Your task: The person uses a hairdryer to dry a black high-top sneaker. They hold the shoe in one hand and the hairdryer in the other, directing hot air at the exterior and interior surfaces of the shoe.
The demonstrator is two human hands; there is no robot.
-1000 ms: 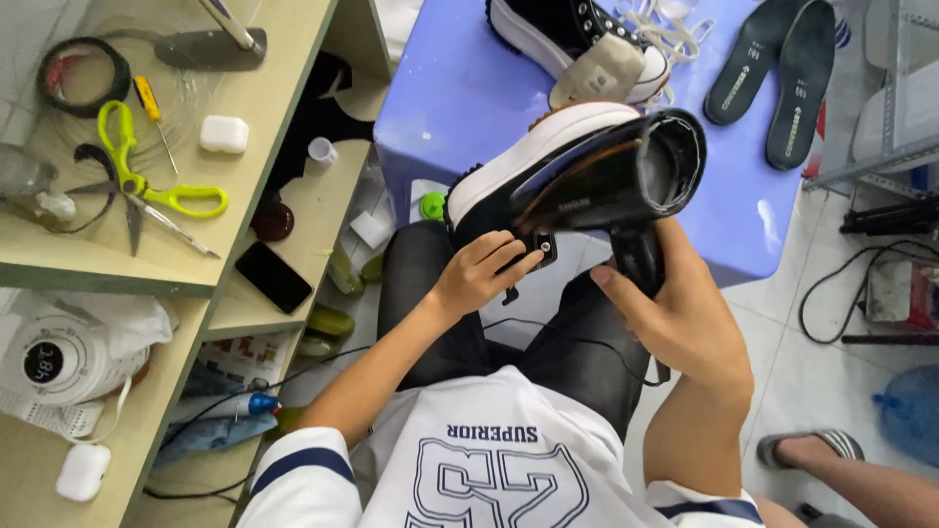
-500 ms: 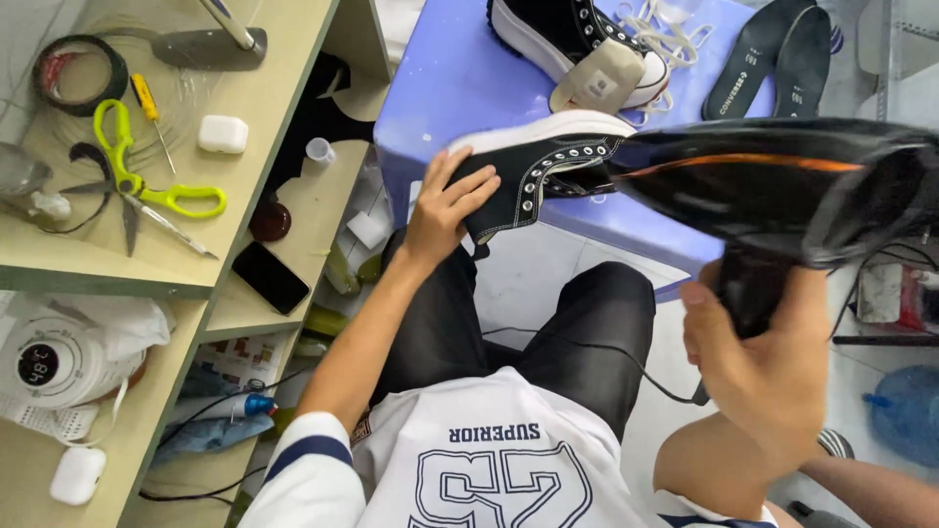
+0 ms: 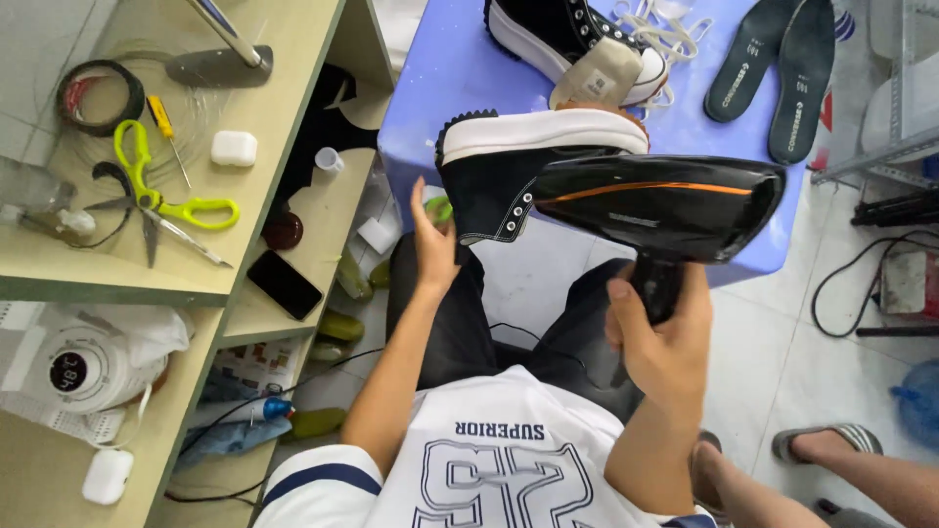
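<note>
My right hand (image 3: 665, 342) grips the handle of a black hair dryer (image 3: 665, 205) with an orange stripe, held level over the front edge of the blue table (image 3: 440, 78). Just behind the dryer, a black high-top shoe (image 3: 494, 191) with a thick white sole lies on its side at the table edge. My left hand (image 3: 430, 244) is flat, fingers straight, with the palm against the shoe's heel. A second black shoe (image 3: 558, 34) with a beige insole leaning on it stands farther back on the table.
Two dark insoles (image 3: 778, 68) and white laces (image 3: 665, 24) lie at the table's back. Left, a wooden shelf holds green-handled scissors (image 3: 171, 200), a tape roll (image 3: 98, 93), a white earbud case (image 3: 233, 149) and a phone (image 3: 284, 284). Another person's sandalled feet (image 3: 822, 445) are at bottom right.
The dryer swung from aiming into the shoe to level on the right. My left hand laid the shoe at the table edge and slid to its heel.
</note>
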